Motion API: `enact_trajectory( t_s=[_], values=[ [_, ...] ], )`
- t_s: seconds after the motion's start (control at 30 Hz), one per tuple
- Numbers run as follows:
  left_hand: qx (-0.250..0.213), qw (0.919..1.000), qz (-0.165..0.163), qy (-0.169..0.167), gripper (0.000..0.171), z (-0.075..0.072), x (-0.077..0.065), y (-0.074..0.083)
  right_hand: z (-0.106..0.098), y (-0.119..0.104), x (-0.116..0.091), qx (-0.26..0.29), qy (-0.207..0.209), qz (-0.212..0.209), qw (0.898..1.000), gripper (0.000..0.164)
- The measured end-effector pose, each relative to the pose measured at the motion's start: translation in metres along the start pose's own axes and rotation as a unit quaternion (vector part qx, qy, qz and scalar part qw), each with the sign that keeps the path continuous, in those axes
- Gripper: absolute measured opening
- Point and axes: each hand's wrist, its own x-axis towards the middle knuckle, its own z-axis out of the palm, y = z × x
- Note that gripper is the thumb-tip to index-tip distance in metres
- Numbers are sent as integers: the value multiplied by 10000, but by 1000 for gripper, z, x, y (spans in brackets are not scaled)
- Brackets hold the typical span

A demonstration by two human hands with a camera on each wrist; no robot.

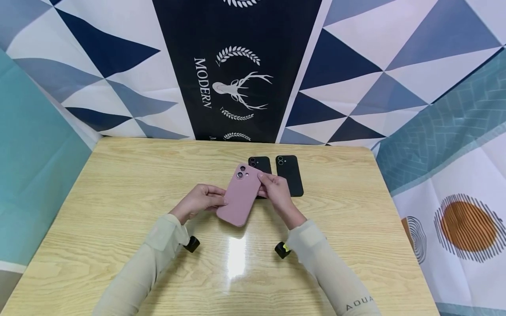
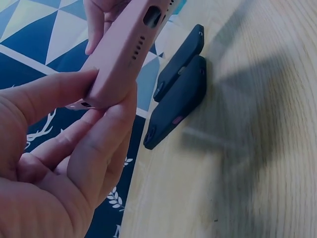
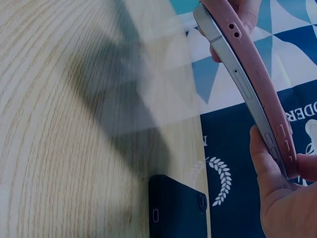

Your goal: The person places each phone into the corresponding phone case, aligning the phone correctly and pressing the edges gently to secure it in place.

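Observation:
A pink phone case (image 1: 239, 197) is held up over the table, tilted, its camera end away from me. My left hand (image 1: 200, 201) pinches its lower left side between thumb and fingers. At the upper right edge, my right hand (image 1: 276, 191) grips it, thumb on the back. The right wrist view shows a silver-edged phone (image 3: 242, 91) against the case, its side with the buttons standing out of the pink rim (image 3: 257, 74). Seen from the left wrist, the case's bottom end has a port opening (image 2: 152, 16) and a row of small holes.
Two black phone-shaped pieces with camera openings lie behind the hands: the left black piece (image 1: 261, 163) is partly covered by the case and right hand, the right black piece (image 1: 290, 175) lies beside it. The wooden table (image 1: 99, 219) meets a patterned backdrop (image 1: 237, 123).

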Motion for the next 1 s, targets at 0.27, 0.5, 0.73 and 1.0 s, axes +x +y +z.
enact_trajectory(
  t_s=[0.27,0.5,0.73,1.0],
  values=[
    [96,9990,78,-427,40,2,2,-2,0,-3,-1,-165,127,106,9997,33],
    [-144,9986,91,-509,39,8,1,-5,-1,-6,1,-277,176,146,9994,37],
    [-312,9976,200,-587,37,15,-1,-7,0,-9,3,-552,252,147,9980,40],
    [-543,9960,411,-577,36,24,-2,-8,2,-11,6,-751,143,93,9970,41]
  ],
)
